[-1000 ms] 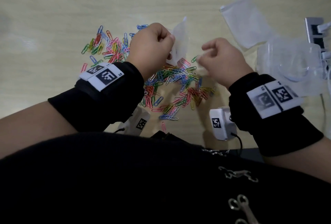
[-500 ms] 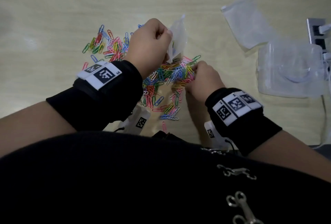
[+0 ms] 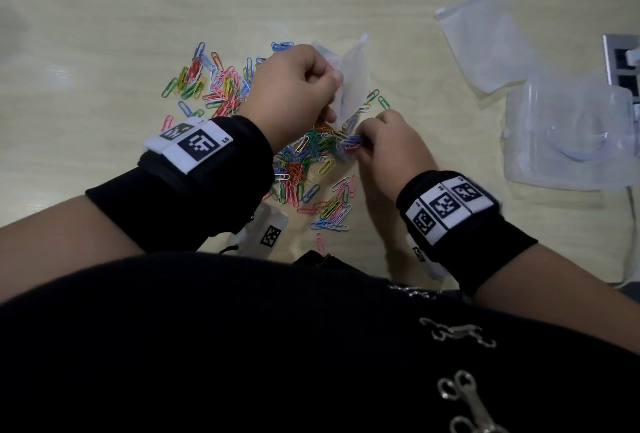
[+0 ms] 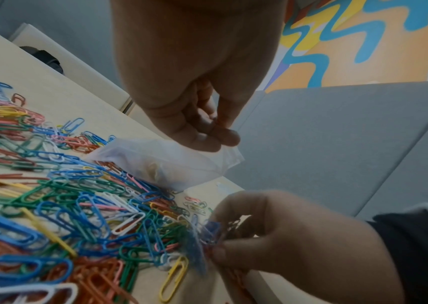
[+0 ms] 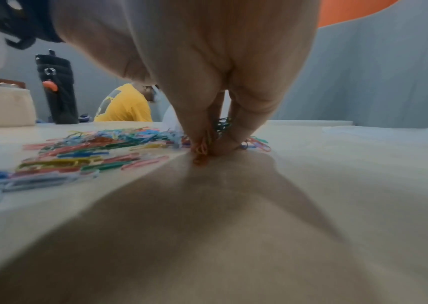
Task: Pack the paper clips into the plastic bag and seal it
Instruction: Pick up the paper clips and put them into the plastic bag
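Observation:
Coloured paper clips (image 3: 304, 162) lie scattered in a loose pile on the pale wooden table (image 3: 104, 17). My left hand (image 3: 294, 93) pinches the rim of a small clear plastic bag (image 3: 351, 86), holding it just above the pile; the left wrist view shows the bag (image 4: 171, 162) hanging from the fingertips. My right hand (image 3: 384, 145) is down at the pile's right side and grips a bunch of clips (image 4: 210, 232) between thumb and fingers. In the right wrist view the fingertips (image 5: 215, 144) press clips (image 5: 98, 144) against the table.
Another empty plastic bag (image 3: 485, 44) lies at the back right. A clear plastic box (image 3: 568, 134) stands right of it, beside a grey socket block (image 3: 623, 62). A dark bottle (image 5: 57, 90) and a seated person in yellow (image 5: 124, 105) are beyond the table.
My right hand came down from beside the bag to the pile and closed on a bunch of clips. The left hand kept the bag in about the same place.

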### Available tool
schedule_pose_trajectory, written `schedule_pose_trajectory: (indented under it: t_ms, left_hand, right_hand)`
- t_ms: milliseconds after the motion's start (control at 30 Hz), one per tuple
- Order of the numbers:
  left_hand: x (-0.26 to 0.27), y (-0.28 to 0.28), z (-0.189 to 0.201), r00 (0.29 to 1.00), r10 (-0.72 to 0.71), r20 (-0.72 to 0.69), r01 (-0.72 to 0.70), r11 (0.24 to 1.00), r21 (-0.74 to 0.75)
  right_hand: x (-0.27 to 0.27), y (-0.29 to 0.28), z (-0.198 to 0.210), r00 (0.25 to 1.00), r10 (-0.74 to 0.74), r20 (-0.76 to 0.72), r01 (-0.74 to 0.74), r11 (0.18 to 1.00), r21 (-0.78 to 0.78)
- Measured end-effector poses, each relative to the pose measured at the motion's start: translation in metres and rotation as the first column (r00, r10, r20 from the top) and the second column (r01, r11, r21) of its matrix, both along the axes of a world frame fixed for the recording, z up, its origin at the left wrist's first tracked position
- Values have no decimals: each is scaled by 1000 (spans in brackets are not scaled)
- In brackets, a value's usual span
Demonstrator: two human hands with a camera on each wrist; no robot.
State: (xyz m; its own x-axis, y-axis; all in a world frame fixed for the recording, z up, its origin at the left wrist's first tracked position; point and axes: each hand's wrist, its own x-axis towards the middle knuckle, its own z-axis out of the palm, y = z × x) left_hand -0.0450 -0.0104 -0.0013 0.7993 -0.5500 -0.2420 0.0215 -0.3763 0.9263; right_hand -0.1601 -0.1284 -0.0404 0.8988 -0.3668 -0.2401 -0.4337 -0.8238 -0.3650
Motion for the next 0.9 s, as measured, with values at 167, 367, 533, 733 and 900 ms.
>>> schedule_pose_trajectory:
  t_ms: [167,367,533,733,900]
  left_hand:
    - [0,-1,0,1000,-20,-7,20,1000,20]
    - [-1,-1,0,999,-46,18,45,997,56]
    - [-5,-4,2,994,-110,25,107,991,77]
    - [-5,-2,4,993,-118,14,116,990,74]
    - [-3,-1,3,998,-55,-7,56,998,35]
  right_hand:
    - [-1,-23,7,970,-242,6,239,963,121]
    - [7,-36,34,789,-614,23,463,618,635]
    - [23,-23,62,763,-644,-52,349,343,872]
    - [34,-8,68,801,-588,-110,465,496,733]
    - [37,-4,81,826,-549,-129,398,407,822]
